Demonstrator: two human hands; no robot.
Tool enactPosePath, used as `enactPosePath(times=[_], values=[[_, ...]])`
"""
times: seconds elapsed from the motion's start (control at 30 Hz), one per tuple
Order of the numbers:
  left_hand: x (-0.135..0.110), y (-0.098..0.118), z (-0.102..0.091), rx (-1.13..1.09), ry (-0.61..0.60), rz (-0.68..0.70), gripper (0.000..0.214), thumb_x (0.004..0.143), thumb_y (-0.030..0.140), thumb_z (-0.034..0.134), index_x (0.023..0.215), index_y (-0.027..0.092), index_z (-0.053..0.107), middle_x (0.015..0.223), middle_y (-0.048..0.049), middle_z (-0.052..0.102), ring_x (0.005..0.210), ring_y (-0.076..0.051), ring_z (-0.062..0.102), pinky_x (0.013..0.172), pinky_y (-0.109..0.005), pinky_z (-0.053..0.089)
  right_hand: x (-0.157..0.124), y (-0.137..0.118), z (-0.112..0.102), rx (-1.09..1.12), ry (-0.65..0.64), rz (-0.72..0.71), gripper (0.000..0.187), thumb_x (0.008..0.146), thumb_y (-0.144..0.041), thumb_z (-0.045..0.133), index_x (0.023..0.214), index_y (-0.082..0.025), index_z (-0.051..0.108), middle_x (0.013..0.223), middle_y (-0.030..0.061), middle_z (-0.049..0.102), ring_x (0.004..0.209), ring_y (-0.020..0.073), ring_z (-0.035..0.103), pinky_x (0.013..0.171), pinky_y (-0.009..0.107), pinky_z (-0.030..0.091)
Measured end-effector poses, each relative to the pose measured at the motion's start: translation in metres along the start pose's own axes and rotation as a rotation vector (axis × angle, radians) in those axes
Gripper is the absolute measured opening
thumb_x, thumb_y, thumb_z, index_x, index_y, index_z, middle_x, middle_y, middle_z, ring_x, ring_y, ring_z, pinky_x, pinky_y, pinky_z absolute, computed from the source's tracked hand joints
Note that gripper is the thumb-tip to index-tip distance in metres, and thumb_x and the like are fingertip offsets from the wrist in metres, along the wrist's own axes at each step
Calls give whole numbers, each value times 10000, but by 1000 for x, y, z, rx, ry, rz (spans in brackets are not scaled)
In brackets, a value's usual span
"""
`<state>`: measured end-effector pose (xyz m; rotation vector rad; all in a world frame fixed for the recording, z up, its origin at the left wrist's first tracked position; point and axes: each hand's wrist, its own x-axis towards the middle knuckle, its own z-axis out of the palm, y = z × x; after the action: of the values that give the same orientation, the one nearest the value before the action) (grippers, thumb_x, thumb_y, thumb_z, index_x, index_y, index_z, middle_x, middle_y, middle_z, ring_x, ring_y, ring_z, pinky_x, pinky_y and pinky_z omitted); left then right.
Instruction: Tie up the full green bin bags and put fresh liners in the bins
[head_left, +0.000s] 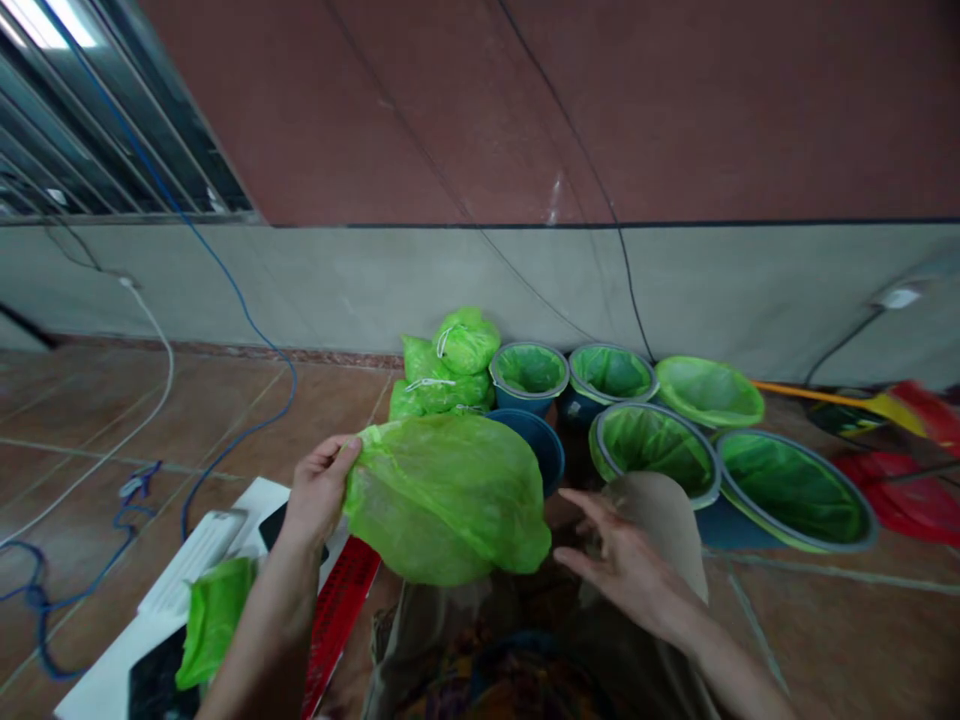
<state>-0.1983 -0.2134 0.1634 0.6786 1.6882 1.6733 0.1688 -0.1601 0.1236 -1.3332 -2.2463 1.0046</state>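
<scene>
A thin green bin bag [442, 500] hangs spread out in front of me, its left edge pinched in my left hand [324, 490]. My right hand [615, 555] is just off the bag's right end, fingers apart and holding nothing. Behind the bag, partly hidden by it, stands a blue bin [550, 462] whose visible inside shows no liner. Close by are several bins lined with green bags, among them a small one [530, 370], a second [613, 374] and a large one [799, 490] at the right.
Tied green bags [450, 365] are piled against the wall. On the left, a white board [112, 660] carries a folded green bundle [217, 610] and dark flat items. A red perforated strip [341, 610] lies beside it. Blue cable [247, 430] crosses the floor; a red dustpan [900, 495] is far right.
</scene>
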Motion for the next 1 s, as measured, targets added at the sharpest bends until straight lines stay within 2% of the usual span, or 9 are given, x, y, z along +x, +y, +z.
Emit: enactPosePath(times=[0.13, 0.2, 0.3, 0.4, 0.53, 0.63, 0.8, 0.9, 1.0], values=[[4, -8, 6, -39, 29, -42, 331, 603, 420, 792, 762, 168, 648, 565, 43, 622, 459, -94, 509, 467, -201, 390, 0, -11, 58, -104, -74, -6, 813, 691, -334, 733, 1437, -202, 436, 1393, 139, 542, 1216, 294, 579, 995, 409, 483], [5, -9, 8, -81, 53, -51, 310, 597, 395, 781, 735, 173, 613, 538, 55, 597, 434, -86, 489, 453, -199, 377, 2, -5, 83, -150, -46, 12, 624, 772, -308, 661, 1367, -191, 512, 1347, 147, 585, 1210, 282, 581, 995, 402, 471], [6, -6, 8, -169, 50, -54, 302, 600, 367, 772, 710, 176, 566, 539, 59, 579, 438, -84, 494, 461, -199, 384, 9, 10, 90, -120, 2, 45, 255, 916, -295, 448, 968, -204, 680, 977, 102, 724, 913, 231, 672, 842, 355, 506], [4, -1, 7, -245, 27, -45, 325, 597, 352, 794, 701, 170, 546, 579, 47, 587, 485, -91, 525, 503, -207, 423, 18, 19, 58, 171, 128, 66, 325, 923, -431, 449, 789, -212, 648, 733, 49, 687, 717, 197, 638, 693, 302, 504], [-1, 5, 12, -295, -81, -28, 339, 611, 345, 826, 724, 165, 563, 632, 31, 617, 544, -100, 562, 546, -210, 454, 26, 13, -11, 655, 269, 147, 331, 825, -524, 620, 860, -199, 674, 830, 70, 724, 791, 216, 675, 724, 314, 540], [-5, 12, 24, -303, -179, 16, 320, 626, 302, 833, 817, 167, 615, 724, 12, 673, 606, -108, 603, 592, -211, 479, 27, 4, -49, 812, 359, 162, 334, 801, -524, 668, 910, -210, 690, 849, 69, 739, 770, 213, 697, 671, 305, 555], [-5, 24, 45, -343, -258, 60, 476, 620, 177, 782, 1083, 203, 675, 895, -16, 732, 788, -147, 677, 751, -249, 520, 25, 3, -72, 901, 472, 266, 342, 777, -482, 697, 1004, -226, 689, 855, 56, 756, 718, 216, 719, 634, 312, 576], [-1, 22, 52, -319, -294, -32, 536, 616, 155, 723, 1148, 206, 681, 928, -34, 746, 829, -179, 688, 763, -279, 525, 17, 5, -76, 998, 394, 367, 446, 806, -562, 636, 1087, -219, 681, 965, 89, 759, 809, 253, 733, 686, 359, 593], [3, 14, 53, -315, -289, -129, 508, 578, 135, 707, 1084, 187, 711, 910, -35, 751, 824, -185, 692, 743, -271, 526, 5, 7, -76, 1037, 273, 315, 547, 837, -622, 563, 1224, -240, 627, 1149, 111, 719, 947, 270, 718, 788, 403, 584]])
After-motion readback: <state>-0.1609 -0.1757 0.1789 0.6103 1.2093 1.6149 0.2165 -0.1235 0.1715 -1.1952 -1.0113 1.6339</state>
